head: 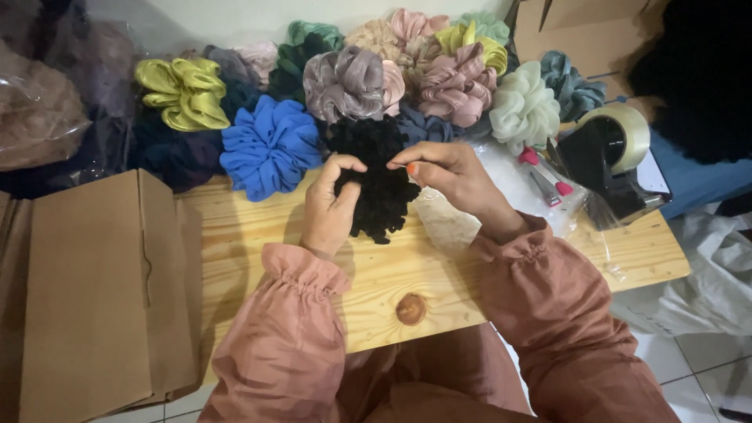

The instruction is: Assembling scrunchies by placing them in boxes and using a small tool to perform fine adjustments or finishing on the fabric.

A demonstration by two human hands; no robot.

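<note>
Your left hand (pixel 329 205) curls its fingers (pixel 345 164) closed around the near edge of a black scrunchie (pixel 377 182), and your right hand (pixel 448 174) pinches the same scrunchie's upper right edge between thumb and fingertips. The scrunchie rests on the pale wooden table (pixel 407 270), just in front of a blue scrunchie (pixel 270 147) and the heap of coloured ones. A tape dispenser (pixel 611 153) sits off to your right, a cardboard box (pixel 94 290) to your left

Flat brown cardboard box (pixel 86 290) lies left.
</note>
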